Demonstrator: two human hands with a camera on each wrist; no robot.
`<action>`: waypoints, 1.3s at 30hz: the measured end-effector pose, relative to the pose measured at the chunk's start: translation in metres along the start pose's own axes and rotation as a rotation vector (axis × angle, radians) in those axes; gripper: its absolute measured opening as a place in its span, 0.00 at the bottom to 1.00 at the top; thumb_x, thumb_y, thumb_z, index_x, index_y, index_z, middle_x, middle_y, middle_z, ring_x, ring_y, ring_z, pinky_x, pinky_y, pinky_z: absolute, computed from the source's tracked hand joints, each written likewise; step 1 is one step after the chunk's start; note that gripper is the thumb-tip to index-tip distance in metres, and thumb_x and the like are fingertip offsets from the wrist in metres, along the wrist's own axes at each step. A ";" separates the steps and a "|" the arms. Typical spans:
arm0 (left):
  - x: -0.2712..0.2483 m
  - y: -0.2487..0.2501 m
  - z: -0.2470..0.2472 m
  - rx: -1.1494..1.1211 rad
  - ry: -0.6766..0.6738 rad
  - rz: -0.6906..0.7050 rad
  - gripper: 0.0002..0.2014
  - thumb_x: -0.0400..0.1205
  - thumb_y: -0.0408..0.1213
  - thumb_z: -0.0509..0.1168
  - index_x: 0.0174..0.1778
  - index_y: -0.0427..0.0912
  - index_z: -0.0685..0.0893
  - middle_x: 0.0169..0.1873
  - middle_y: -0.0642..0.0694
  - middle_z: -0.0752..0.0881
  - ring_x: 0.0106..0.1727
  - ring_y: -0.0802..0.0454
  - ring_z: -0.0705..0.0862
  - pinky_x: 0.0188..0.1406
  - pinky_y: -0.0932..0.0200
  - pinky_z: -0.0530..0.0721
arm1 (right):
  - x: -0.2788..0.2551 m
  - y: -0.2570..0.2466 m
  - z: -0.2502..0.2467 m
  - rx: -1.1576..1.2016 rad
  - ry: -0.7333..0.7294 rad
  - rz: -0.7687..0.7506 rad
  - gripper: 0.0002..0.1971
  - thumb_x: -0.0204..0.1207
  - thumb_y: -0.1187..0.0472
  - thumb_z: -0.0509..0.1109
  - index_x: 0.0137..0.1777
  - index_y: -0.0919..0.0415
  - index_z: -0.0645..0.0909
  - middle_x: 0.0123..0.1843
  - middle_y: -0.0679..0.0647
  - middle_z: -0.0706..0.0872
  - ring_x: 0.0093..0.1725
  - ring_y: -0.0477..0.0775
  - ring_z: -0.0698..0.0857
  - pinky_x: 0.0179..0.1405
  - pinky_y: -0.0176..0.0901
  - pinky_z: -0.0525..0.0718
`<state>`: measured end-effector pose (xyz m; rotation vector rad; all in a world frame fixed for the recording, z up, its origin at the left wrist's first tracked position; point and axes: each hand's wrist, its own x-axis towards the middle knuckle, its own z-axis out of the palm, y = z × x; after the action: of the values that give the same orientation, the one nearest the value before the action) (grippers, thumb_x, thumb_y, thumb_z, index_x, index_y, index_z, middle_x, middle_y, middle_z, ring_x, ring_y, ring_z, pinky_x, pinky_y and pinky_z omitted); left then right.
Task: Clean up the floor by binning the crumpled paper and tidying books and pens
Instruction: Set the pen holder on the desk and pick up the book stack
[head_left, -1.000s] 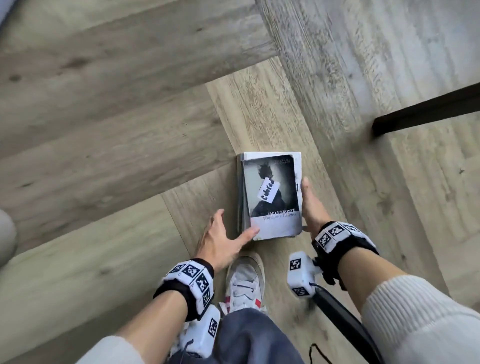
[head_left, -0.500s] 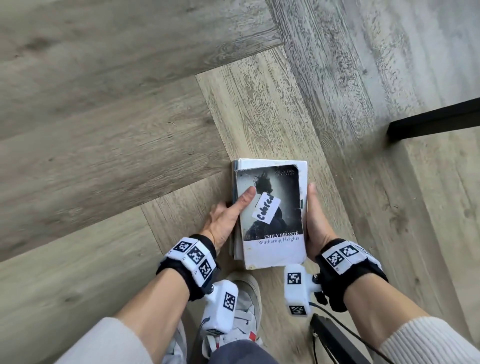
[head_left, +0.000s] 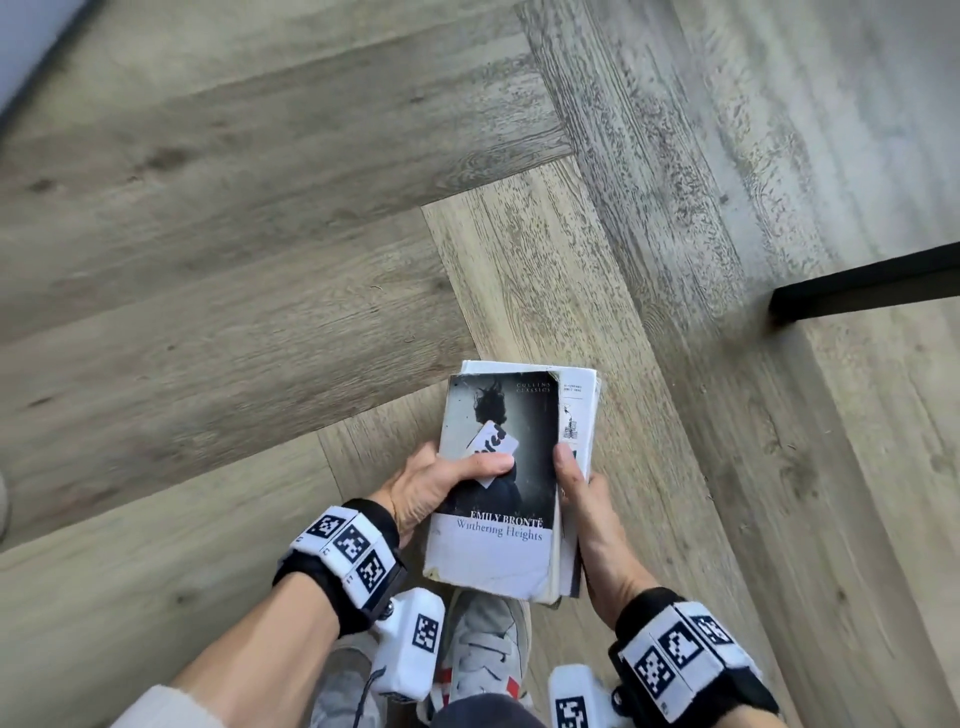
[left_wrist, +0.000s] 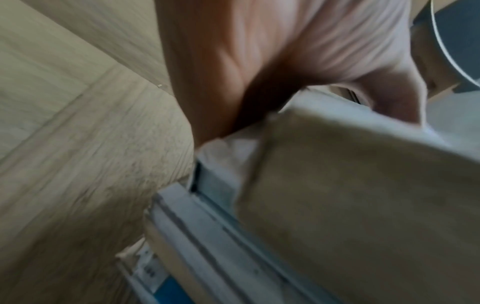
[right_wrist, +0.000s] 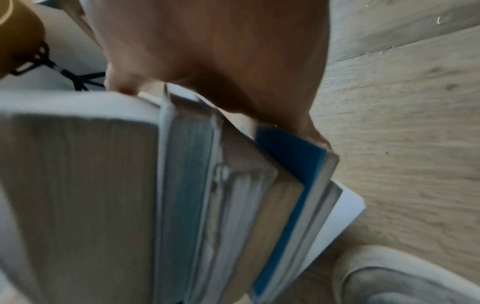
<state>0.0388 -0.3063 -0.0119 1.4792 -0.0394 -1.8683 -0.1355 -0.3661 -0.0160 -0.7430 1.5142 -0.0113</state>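
Note:
A stack of books (head_left: 498, 499) is held above the floor between both hands; the top one is a dark paperback with a white label, titled Wuthering Heights. My left hand (head_left: 441, 483) grips the stack's left edge, thumb lying across the cover. My right hand (head_left: 576, 493) grips the right edge, thumb on top and fingers beneath. In the right wrist view the stack (right_wrist: 182, 185) shows several page edges and a blue cover. The left wrist view is blurred, showing the palm (left_wrist: 246, 61) against the books (left_wrist: 337, 195).
Herringbone wood floor (head_left: 260, 260) fills the head view. A black furniture leg (head_left: 862, 286) stands at the right. My light sneakers (head_left: 483, 649) are just below the stack. No crumpled paper or pens are in sight.
The stack has risen off the floor toward me. My left hand went from touching the cover's corner to gripping the left edge; my right thumb came over the top.

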 end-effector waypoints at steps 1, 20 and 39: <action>-0.009 0.001 0.002 -0.013 0.003 0.021 0.24 0.60 0.48 0.80 0.49 0.42 0.90 0.48 0.36 0.91 0.48 0.41 0.90 0.51 0.46 0.88 | -0.008 0.000 -0.001 -0.007 -0.011 -0.014 0.48 0.55 0.21 0.72 0.71 0.48 0.72 0.62 0.54 0.88 0.59 0.58 0.89 0.61 0.62 0.84; -0.501 0.196 0.089 -0.028 0.179 0.517 0.42 0.50 0.57 0.84 0.55 0.34 0.85 0.45 0.41 0.91 0.47 0.42 0.89 0.45 0.55 0.87 | -0.514 -0.245 0.029 -0.206 -0.242 -0.571 0.45 0.53 0.23 0.74 0.67 0.45 0.71 0.62 0.41 0.85 0.60 0.36 0.84 0.67 0.54 0.80; -0.648 0.260 0.385 0.517 -0.337 0.668 0.31 0.52 0.57 0.85 0.49 0.51 0.88 0.55 0.30 0.85 0.53 0.33 0.88 0.57 0.30 0.83 | -0.784 -0.211 -0.206 0.271 0.205 -0.760 0.39 0.57 0.24 0.72 0.66 0.43 0.75 0.60 0.49 0.88 0.60 0.48 0.87 0.64 0.58 0.83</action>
<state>-0.1139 -0.2903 0.7707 1.2193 -1.1067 -1.5657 -0.3071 -0.2689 0.7975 -1.0752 1.3008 -0.8661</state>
